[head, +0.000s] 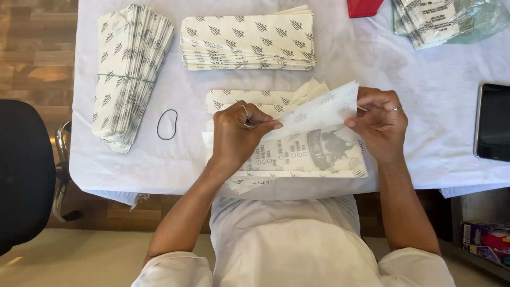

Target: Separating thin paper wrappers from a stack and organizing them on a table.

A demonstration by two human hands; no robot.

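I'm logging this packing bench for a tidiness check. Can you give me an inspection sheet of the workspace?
Surface: table under a white cloth, wrinkled, hanging over the near edge.
Job's things: stack of leaf-patterned paper bags in front of the person; top paper sheet lifted between both hands.
Clutter: banded bag bundle, loose bag stack, black rubber band, red object, plastic-wrapped pack, dark tablet.
Grippers: left hand and right hand each pinch the sheet.
Cables: nothing seen.
Surroundings: black chair, wooden floor, shelf with packages.
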